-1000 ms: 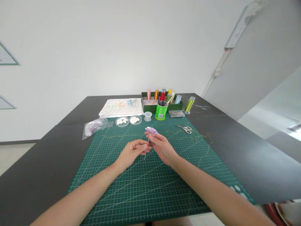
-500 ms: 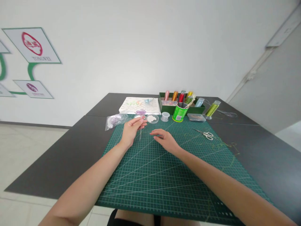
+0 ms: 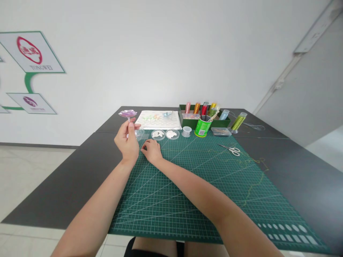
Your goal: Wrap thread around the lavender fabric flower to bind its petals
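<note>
Counter edge (image 3: 53,182) lies left of the left grip (image 3: 128,142), which pinches a purple flower (image 3: 128,113) upright. Right grip (image 3: 152,151) curls beside it, holding or not, I can't tell; green mat (image 3: 193,167) spreads rightward. Beyond: dishes (image 3: 177,136) of white pieces (image 3: 158,133), can (image 3: 202,128) of sticks (image 3: 214,115).

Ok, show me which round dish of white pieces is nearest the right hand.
The left round dish, just beyond the right hand; the other round dish lies farther right, beside the plastic tub.
</note>
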### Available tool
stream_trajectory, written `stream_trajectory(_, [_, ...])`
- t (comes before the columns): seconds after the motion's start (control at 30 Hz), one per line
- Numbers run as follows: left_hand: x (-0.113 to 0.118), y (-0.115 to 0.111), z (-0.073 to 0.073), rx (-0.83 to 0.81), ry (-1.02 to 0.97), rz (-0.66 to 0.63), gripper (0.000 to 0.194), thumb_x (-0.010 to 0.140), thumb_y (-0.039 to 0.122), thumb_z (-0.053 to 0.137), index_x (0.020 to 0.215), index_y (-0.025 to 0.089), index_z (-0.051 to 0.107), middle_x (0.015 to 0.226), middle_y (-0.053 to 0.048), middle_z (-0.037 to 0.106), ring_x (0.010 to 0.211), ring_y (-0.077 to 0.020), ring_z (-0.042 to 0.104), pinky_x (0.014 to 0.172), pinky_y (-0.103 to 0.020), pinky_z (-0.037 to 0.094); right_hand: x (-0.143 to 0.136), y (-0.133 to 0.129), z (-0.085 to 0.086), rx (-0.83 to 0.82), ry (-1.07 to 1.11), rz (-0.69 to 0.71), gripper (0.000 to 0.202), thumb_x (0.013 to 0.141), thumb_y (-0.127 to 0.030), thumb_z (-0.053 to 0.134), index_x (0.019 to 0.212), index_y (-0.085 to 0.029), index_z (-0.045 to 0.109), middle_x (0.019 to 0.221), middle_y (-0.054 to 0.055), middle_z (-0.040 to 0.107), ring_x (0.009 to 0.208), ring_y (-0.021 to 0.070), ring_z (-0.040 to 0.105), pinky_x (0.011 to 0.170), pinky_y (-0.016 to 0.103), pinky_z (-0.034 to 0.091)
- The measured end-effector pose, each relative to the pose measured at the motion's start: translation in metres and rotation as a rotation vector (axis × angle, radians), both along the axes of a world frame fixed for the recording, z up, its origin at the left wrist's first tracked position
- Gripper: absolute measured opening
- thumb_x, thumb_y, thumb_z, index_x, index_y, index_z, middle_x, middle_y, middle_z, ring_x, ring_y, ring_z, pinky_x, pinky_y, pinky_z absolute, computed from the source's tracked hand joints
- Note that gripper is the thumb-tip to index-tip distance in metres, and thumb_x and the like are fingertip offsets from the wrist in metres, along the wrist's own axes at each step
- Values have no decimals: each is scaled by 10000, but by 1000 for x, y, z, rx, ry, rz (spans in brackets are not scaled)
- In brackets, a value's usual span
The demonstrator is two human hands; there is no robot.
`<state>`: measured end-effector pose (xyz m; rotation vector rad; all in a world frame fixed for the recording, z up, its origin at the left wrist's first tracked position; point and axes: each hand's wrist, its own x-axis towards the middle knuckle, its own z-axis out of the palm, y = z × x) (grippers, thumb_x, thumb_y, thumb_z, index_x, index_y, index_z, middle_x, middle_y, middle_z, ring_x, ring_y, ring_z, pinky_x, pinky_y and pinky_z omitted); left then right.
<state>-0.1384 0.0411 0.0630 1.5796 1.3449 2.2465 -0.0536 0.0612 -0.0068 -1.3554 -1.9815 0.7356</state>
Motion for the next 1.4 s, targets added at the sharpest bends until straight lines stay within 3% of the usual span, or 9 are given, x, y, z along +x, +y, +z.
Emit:
stream_trajectory(0.2, [-2, 7, -9, -124, 50, -82, 308, 987, 382, 543, 1042, 179, 767, 898, -47, 797, 842, -176, 740, 826, -283, 548, 15, 5, 13, -98, 40, 93, 161, 909, -92, 627, 778, -183, 648, 1168, 123, 692, 1159, 271, 583, 1042, 458, 416])
stream_trajectory(0.33, [4, 13, -14, -465, -93, -354, 336, 912, 426, 619, 1032, 156, 778, 904, -81, 811, 825, -204, 733, 844, -324, 544, 69, -7, 33, -265, 104, 264, 175, 952, -143, 539, 796, -203, 591, 813, 29, 728, 715, 158, 662, 716, 299, 519])
stream_trajectory(0.5, [38, -6, -26, -762, -57, -699, 371, 797, 480, 745, 916, 131, 793, 892, -142, 815, 809, -263, 761, 773, -380, 573, 153, -58, 52, -369, 107, 354, 117, 960, -240, 528, 848, -213, 547, 582, -61, 590, 452, 98, 457, 502, 229, 395])
stream_trajectory(0.63, [67, -36, -31, -914, -8, -937, 361, 826, 476, 744, 937, 135, 789, 910, -125, 815, 923, -267, 774, 863, -394, 585, 192, -92, 58, -284, 75, 324, 89, 980, -256, 532, 909, -205, 547, 628, -58, 556, 568, 107, 476, 576, 223, 367])
stream_trajectory(0.77, [78, -54, -29, -1030, -27, -1129, 403, 873, 493, 715, 1074, 146, 751, 1055, -116, 808, 975, -230, 765, 921, -377, 567, 207, -104, 55, 87, -12, 222, 85, 1015, -236, 502, 962, -203, 559, 645, -66, 510, 538, 91, 430, 543, 207, 330])
stream_trajectory(1.0, [79, -59, -25, -1013, 65, -1214, 414, 877, 480, 692, 1118, 144, 717, 940, -104, 813, 739, -171, 730, 739, -307, 550, 216, -112, 57, 736, -165, 216, 132, 1054, -173, 502, 998, -164, 622, 785, 25, 694, 655, 107, 595, 632, 209, 444])
stream_trajectory(1.17, [81, -60, -26, -1024, 240, -1209, 296, 916, 394, 560, 1026, 161, 706, 745, -22, 722, 556, -120, 588, 581, -249, 446, 219, -117, 63, 792, -214, 187, 189, 1064, -201, 494, 1037, -150, 674, 768, 36, 687, 614, 110, 598, 579, 214, 452])
stream_trajectory(1.3, [82, -66, -25, -871, 497, -992, 265, 939, 340, 486, 809, 179, 652, 629, 41, 510, 566, -114, 437, 562, -240, 318, 216, -119, 62, 821, -260, 187, 214, 1055, -191, 510, 980, -155, 706, 806, 43, 716, 660, 122, 645, 598, 225, 479])
stream_trajectory(1.4, [84, -72, -20, -829, 629, -894, 280, 961, 297, 434, 819, 192, 652, 633, 40, 521, 599, -133, 463, 601, -258, 327, 213, -119, 61, 819, -248, 171, 229, 1055, -203, 519, 950, -142, 713, 821, 54, 728, 712, 136, 678, 639, 237, 513])
